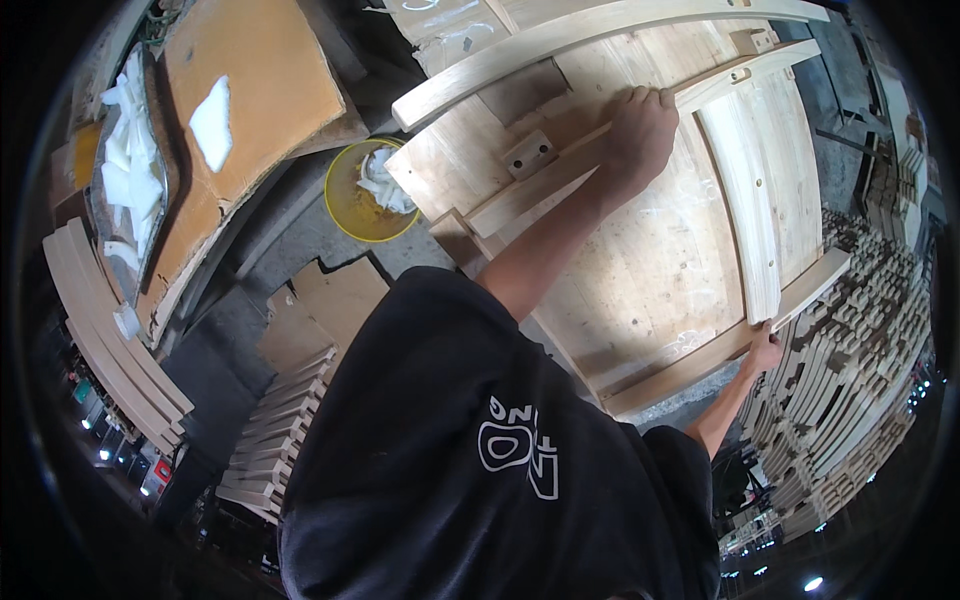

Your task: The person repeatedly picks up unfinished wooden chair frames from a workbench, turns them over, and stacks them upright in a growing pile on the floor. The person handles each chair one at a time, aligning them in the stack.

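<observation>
My left hand (pixel 642 138) is closed over a pale wooden rail (pixel 715 90) that runs across a plywood board (pixel 640 260). My right hand (pixel 765 353) grips the nearer wooden rail (pixel 690 368), close to where a wide crosspiece (pixel 745 200) meets it. That crosspiece spans between the two rails and has small round marks along it. Some of the fingers of my right hand are hidden behind the wood. A small wooden block (pixel 530 154) with two dark holes lies beside the left part of the farther rail.
A curved wooden piece (pixel 600 50) lies along the board's far edge. To the left are a yellow bucket (pixel 372 190) with white scraps, a cardboard sheet (pixel 255 90) and a tray of white foam pieces (pixel 132 175). Slats are stacked at left (pixel 285 440) and right (pixel 850 330).
</observation>
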{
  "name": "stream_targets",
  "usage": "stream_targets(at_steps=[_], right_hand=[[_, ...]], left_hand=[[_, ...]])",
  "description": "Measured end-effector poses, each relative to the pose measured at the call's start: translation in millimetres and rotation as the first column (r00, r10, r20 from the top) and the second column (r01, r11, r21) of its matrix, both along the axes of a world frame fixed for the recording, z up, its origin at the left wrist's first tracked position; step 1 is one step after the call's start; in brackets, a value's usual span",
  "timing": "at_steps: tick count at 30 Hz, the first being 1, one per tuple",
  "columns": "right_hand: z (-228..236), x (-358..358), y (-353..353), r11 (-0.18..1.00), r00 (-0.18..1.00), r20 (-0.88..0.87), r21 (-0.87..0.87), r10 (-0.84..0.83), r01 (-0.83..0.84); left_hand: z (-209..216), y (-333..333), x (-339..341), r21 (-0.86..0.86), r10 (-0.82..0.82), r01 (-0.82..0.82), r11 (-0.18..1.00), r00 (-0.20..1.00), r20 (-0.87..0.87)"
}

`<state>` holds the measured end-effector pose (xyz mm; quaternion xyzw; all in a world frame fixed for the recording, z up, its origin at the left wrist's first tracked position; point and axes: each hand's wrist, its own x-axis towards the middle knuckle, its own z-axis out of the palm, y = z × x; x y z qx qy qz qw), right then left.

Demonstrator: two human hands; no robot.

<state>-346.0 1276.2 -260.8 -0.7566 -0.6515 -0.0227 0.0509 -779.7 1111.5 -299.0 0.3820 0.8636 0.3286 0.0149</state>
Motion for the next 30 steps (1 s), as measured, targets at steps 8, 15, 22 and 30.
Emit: stream_targets(at_steps=[8,15,22,30], right_hand=[[0.1,7.9,-0.4,0.995,0.994,0.063,0.039,0.088,-0.090],[2.3,7.1,-31.4,0.995,0.992,-0.107,0.079,0.072,-0.064],[-1.9,13.7,-88.1,0.993,0.837,-0.546,0.104,0.005,0.062],[-11.8,35.9,-166.5,0.977,0.671,-0.735,0.060,-0.096,0.206]], left_hand=[[6.2,-5.4,-6.5,0.010,-0.074,0.074,0.997,0.996,0.055],[8.0,-2.7,0.6,-0.134,-0.055,0.034,0.990,0.986,-0.159],[-6.2,9.3,4.7,0.062,-0.055,0.054,0.997,0.998,0.005],[29.8,-32.2,3.1,-0.156,-0.231,0.247,0.956,0.967,0.110]])
